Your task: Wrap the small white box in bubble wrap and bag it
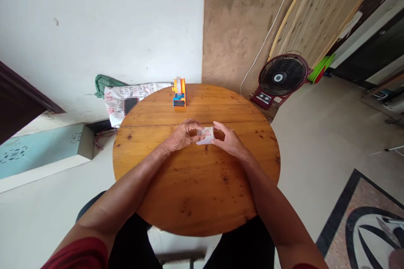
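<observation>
A small white box (pixel 207 133) with red print is held between my two hands over the middle of the round wooden table (pixel 189 193). My left hand (pixel 184 135) grips its left side between thumb and fingers. From the right, my right hand (pixel 229 139) pinches the opposite side with thumb and forefinger. Something clear or pale shows along the lower left edge of the box, too small to make out. Whether the box touches the tabletop I cannot tell.
An orange and blue tape dispenser (pixel 179 92) stands near the table's far edge. Behind the left edge lies a white printed sack (pixel 115 105) with a green bag (pixel 109 84). A dark red fan (pixel 279 76) stands beyond the right edge.
</observation>
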The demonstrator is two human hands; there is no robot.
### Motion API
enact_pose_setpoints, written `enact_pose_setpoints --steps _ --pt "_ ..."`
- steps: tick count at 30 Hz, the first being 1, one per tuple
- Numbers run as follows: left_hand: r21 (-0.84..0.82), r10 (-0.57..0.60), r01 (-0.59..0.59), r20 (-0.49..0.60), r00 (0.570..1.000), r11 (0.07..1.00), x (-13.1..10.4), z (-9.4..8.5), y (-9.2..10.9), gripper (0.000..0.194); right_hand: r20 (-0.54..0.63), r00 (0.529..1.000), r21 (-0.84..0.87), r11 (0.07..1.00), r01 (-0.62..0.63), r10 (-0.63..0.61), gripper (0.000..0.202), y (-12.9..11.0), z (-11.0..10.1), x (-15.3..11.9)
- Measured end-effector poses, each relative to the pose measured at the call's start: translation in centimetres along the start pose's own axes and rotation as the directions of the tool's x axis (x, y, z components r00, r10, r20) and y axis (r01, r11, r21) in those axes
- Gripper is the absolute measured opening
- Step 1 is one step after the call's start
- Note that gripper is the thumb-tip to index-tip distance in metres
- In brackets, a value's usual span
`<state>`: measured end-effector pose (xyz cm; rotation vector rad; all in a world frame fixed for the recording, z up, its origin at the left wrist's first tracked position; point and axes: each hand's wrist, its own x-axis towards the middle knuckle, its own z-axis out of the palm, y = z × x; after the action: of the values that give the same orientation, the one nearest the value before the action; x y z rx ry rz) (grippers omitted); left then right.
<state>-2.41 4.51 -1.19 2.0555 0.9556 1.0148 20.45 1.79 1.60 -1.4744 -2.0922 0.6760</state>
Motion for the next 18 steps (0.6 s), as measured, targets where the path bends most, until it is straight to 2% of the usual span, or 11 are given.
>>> enact_pose_setpoints --steps 4,7,11,14,18 --pt "-0.002 -0.029 0.029 0.031 0.999 1.0 0.0 -0.2 0.3 0.027 0.001 1.0 0.039 0.999 0.019 -0.019 0.068 0.1 0.0 0.0" --pt "-0.087 -0.077 0.081 0.044 0.996 0.993 0.1 -0.2 0.4 0.033 0.049 0.999 0.054 0.999 0.0 -0.003 0.075 0.1 -0.4 -0.3" --pt "-0.234 -0.191 0.214 0.117 0.974 0.948 0.0 -0.5 0.4 0.059 0.088 0.996 0.059 0.998 -0.013 0.007 0.084 0.2 -1.0 -0.5" --pt "-0.197 -0.29 0.316 0.15 0.945 0.928 -0.2 -0.9 0.7 0.079 0.102 0.995 0.039 0.999 -0.021 0.017 0.084 0.2 -1.0 -0.5" --pt "-0.161 -0.278 0.307 0.182 0.943 0.938 -0.3 -0.9 0.9 0.092 0.074 0.997 -0.011 1.0 -0.019 0.02 0.077 0.2 -0.4 -0.2"
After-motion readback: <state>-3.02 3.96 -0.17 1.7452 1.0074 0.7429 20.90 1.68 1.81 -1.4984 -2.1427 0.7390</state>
